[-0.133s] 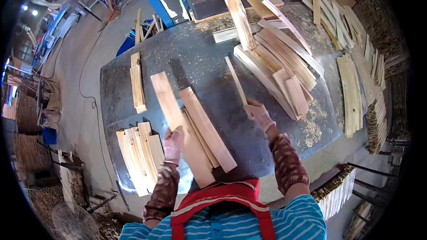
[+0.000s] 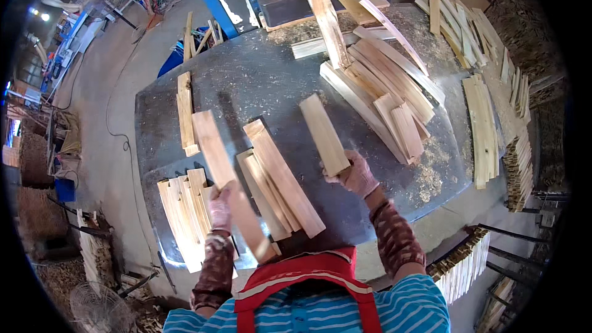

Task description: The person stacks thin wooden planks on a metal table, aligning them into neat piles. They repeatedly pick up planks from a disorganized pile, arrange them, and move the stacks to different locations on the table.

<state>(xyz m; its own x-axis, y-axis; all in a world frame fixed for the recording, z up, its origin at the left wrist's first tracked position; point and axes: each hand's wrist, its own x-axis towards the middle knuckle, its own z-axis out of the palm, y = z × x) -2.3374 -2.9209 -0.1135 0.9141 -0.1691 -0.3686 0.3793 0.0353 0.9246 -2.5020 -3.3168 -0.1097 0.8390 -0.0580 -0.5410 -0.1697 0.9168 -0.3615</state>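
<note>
My gloved left hand (image 2: pixel 221 209) grips a long wooden board (image 2: pixel 216 154) by its edge, tilted between two piles. To its left lies a stack of pale strips (image 2: pixel 180 209); to its right, a small group of boards (image 2: pixel 287 182) rests on the dark table. In my gloved right hand (image 2: pixel 357 176) is a shorter wooden slat (image 2: pixel 324 132), its broad face up, fingers closed round its near end. Beyond the right hand a big heap of wooden slats (image 2: pixel 388 92) leans across the table.
The dark tabletop (image 2: pixel 246 95) carries scattered wood chips. A narrow pair of strips (image 2: pixel 185 114) lies at the far left, and a blue bin (image 2: pixel 172 61) stands past the edge. More slats (image 2: pixel 484 132) sit at the right edge. A metal-framed rack (image 2: pixel 465 259) holds strips at lower right.
My left hand has moved left with its board, away from the middle group. The slat in my right hand has turned from edge-on to broad face up.
</note>
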